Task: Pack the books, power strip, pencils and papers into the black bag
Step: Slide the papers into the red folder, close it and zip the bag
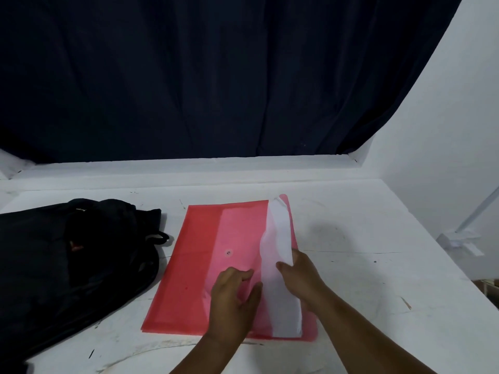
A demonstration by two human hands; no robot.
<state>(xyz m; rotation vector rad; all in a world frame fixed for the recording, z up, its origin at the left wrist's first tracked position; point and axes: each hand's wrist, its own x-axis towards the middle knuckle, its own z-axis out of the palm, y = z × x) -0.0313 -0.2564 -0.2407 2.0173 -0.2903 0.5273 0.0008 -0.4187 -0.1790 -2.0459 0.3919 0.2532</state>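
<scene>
White worktop under a dark curtain: the black bag (67,255) slumps at its left edge. My left hand (232,295) presses, fingers loosely bent, on the red folder (205,265) mid-worktop; my right hand (299,273) pinches the papers (280,265) half inside it. I judge packing unfinished; books, power strip and pencils are out of sight.

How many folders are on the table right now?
1. A red plastic folder lies flat right of the black bag, white papers sticking out of its right side. Others could be hidden inside the bag.
</scene>
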